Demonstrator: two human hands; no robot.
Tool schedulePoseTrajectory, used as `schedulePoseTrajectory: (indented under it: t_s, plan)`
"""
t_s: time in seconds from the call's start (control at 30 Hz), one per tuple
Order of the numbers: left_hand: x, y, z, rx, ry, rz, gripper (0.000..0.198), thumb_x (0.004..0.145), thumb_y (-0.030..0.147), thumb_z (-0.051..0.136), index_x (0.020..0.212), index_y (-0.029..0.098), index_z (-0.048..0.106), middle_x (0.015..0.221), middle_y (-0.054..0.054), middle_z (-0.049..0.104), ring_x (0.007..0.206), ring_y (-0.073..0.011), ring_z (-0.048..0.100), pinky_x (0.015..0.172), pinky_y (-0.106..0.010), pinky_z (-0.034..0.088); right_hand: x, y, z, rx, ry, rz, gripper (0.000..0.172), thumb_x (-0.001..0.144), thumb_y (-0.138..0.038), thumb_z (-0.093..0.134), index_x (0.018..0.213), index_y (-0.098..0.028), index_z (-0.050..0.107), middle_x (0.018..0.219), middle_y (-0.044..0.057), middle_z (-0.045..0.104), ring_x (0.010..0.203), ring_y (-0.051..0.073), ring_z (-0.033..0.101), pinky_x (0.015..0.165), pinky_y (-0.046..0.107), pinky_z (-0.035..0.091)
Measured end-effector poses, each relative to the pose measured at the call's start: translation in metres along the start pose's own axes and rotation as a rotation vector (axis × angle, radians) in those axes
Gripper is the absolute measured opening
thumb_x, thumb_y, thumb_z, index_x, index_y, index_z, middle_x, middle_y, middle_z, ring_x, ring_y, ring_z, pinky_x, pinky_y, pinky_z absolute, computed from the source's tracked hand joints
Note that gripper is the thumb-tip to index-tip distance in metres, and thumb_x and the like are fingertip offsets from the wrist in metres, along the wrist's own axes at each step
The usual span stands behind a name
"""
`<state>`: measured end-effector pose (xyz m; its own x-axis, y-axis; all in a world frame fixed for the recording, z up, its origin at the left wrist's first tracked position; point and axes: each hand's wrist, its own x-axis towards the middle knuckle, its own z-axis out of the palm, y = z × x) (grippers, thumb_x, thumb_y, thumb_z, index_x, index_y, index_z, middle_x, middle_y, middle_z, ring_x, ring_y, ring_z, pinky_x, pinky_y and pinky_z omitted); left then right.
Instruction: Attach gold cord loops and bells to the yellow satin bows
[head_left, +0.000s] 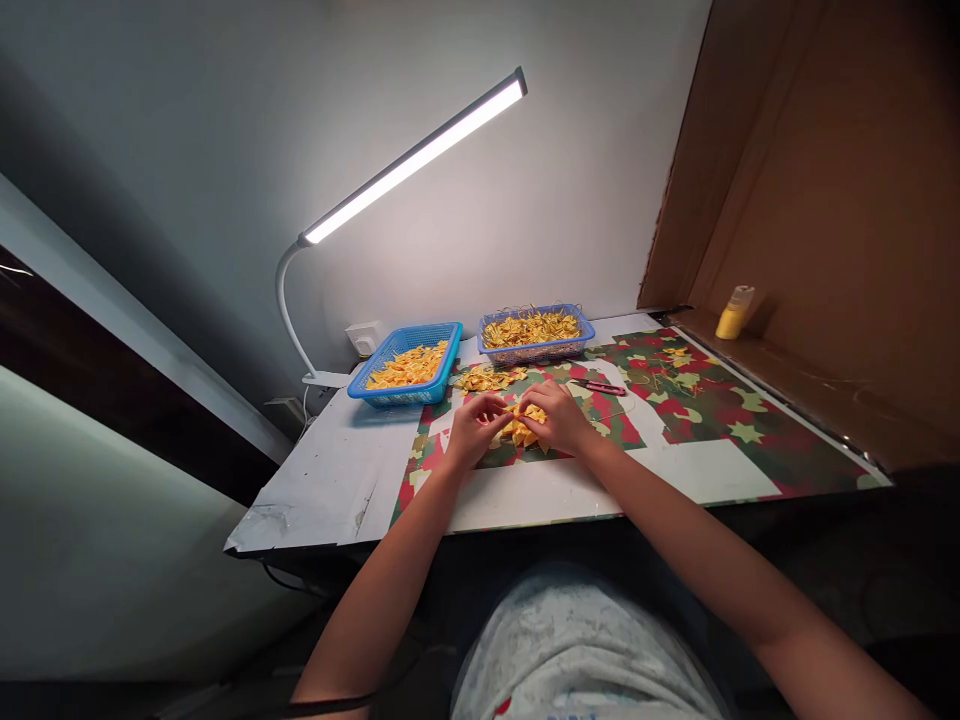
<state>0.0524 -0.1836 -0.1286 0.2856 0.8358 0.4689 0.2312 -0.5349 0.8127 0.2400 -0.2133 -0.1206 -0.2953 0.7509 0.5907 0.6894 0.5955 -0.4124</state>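
Above a small pile of yellow ribbon-like pieces on the table, my two hands meet with fingertips almost touching. My left hand is closed in a pinch on a small yellow ribbon piece. Close against it, my right hand pinches at the same piece from the right. Fingers hide much of that piece, so its exact shape is unclear. A thin pale cord runs out to the right of my right hand. Just beyond my hands lies a flat heap of gold-yellow pieces.
A blue basket of yellow pieces stands back left. Behind my hands, a purple-blue basket holds gold pieces with looped cords. Pink-handled snips lie right. A lit lamp arches above; a yellow bottle stands far right.
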Motion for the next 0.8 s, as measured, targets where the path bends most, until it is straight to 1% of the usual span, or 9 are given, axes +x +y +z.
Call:
schedulePoseTrajectory:
  t_s: [0.1, 0.2, 0.37, 0.5, 0.6, 0.67, 0.7, 0.73, 0.8]
  plan:
    - [0.0, 0.003, 0.0, 0.027, -0.01, 0.02, 0.025, 0.075, 0.04, 0.072, 0.085, 0.018, 0.064, 0.073, -0.001, 0.065, 0.063, -0.0123, 0.054, 0.058, -0.024, 0.041, 0.0, -0.002, -0.001, -0.011, -0.034, 0.013, 0.007, 0.083, -0.018, 0.062, 0.077, -0.02, 0.057, 0.09, 0.005, 0.066, 0.09, 0.023, 0.052, 0.081, 0.036, 0.032]
    - [-0.001, 0.007, -0.003, 0.065, -0.038, 0.065, 0.017, 0.078, 0.034, 0.067, 0.087, 0.019, 0.062, 0.074, -0.001, 0.064, 0.064, -0.0125, 0.054, 0.06, -0.025, 0.041, -0.001, -0.004, -0.002, 0.003, -0.079, 0.016, 0.008, 0.084, -0.019, 0.06, 0.077, -0.02, 0.055, 0.089, 0.005, 0.065, 0.088, 0.022, 0.052, 0.081, 0.035, 0.032]
    - [-0.002, 0.011, -0.007, 0.162, -0.12, 0.166, 0.006, 0.075, 0.021, 0.062, 0.081, 0.02, 0.061, 0.076, 0.0, 0.062, 0.066, -0.013, 0.051, 0.065, -0.026, 0.041, 0.0, -0.007, -0.005, 0.048, -0.137, 0.024, 0.007, 0.086, -0.02, 0.056, 0.08, -0.021, 0.053, 0.088, 0.004, 0.063, 0.089, 0.021, 0.052, 0.083, 0.035, 0.034]
    - [-0.004, 0.008, -0.008, 0.233, -0.163, 0.221, 0.014, 0.078, 0.019, 0.059, 0.091, 0.021, 0.061, 0.081, -0.002, 0.063, 0.067, -0.0145, 0.052, 0.066, -0.027, 0.042, 0.0, -0.009, -0.006, 0.075, -0.157, 0.032, 0.008, 0.086, -0.02, 0.053, 0.079, -0.02, 0.05, 0.088, 0.004, 0.061, 0.088, 0.021, 0.051, 0.084, 0.036, 0.036]
    - [-0.004, 0.008, -0.008, 0.269, -0.17, 0.265, 0.017, 0.082, 0.02, 0.055, 0.099, 0.022, 0.06, 0.093, -0.006, 0.065, 0.078, -0.0178, 0.056, 0.077, -0.032, 0.044, 0.0, -0.009, -0.005, 0.091, -0.163, 0.04, 0.009, 0.086, -0.02, 0.051, 0.078, -0.02, 0.049, 0.088, 0.005, 0.06, 0.088, 0.021, 0.049, 0.084, 0.036, 0.037]
    - [-0.003, 0.01, -0.008, 0.285, -0.179, 0.292, 0.014, 0.085, 0.021, 0.053, 0.097, 0.021, 0.06, 0.101, -0.008, 0.064, 0.092, -0.0209, 0.057, 0.087, -0.036, 0.042, 0.0, -0.008, -0.005, 0.099, -0.167, 0.045, 0.009, 0.087, -0.019, 0.051, 0.078, -0.02, 0.048, 0.088, 0.005, 0.06, 0.087, 0.02, 0.049, 0.083, 0.035, 0.038]
    - [-0.003, 0.011, -0.008, 0.291, -0.193, 0.301, 0.012, 0.086, 0.022, 0.052, 0.094, 0.022, 0.06, 0.102, -0.009, 0.064, 0.095, -0.0218, 0.056, 0.088, -0.036, 0.042, 0.0, -0.008, -0.005, 0.103, -0.17, 0.047, 0.01, 0.087, -0.019, 0.05, 0.078, -0.02, 0.048, 0.088, 0.005, 0.06, 0.087, 0.02, 0.049, 0.083, 0.035, 0.038]
    - [-0.002, 0.012, -0.009, 0.298, -0.21, 0.306, 0.01, 0.086, 0.022, 0.051, 0.091, 0.022, 0.06, 0.1, -0.008, 0.064, 0.095, -0.0221, 0.056, 0.088, -0.036, 0.042, 0.0, -0.008, -0.004, 0.106, -0.174, 0.049, 0.01, 0.087, -0.019, 0.05, 0.077, -0.02, 0.048, 0.088, 0.005, 0.06, 0.087, 0.02, 0.049, 0.083, 0.035, 0.038]
    - [-0.002, 0.013, -0.009, 0.315, -0.24, 0.306, 0.009, 0.086, 0.022, 0.051, 0.086, 0.022, 0.06, 0.092, -0.007, 0.064, 0.089, -0.0217, 0.055, 0.083, -0.035, 0.042, 0.0, -0.007, -0.004, 0.113, -0.184, 0.054, 0.01, 0.087, -0.019, 0.05, 0.077, -0.021, 0.048, 0.088, 0.005, 0.059, 0.087, 0.02, 0.049, 0.083, 0.035, 0.038]
